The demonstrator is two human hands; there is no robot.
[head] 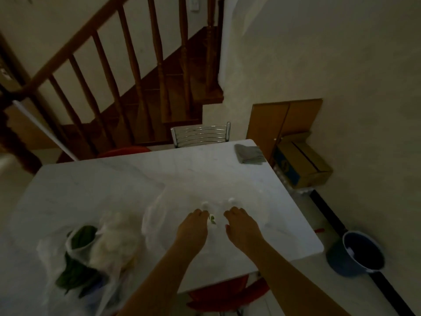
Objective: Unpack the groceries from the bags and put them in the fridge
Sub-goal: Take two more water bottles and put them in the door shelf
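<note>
Dim room, frame blurred. White marble table [205,169], wooden stairs [145,87] far left, cream wall right. Grey cloth [249,153] at far right corner of table.

Near left: clear plastic bag [91,254] w/ dark leafy greens [77,265] and sth white inside; can't ID. Center: second thin white bag [164,213], both hands on it. Left hand [193,226] and right hand [241,226] side by side, fingers curled at bag's top; actual grip can't tell. Small green-white item [213,218] between them.

Right of table: cardboard box [300,165], blue bucket [357,254] on floor. Metal chair [200,135] at far edge.
</note>
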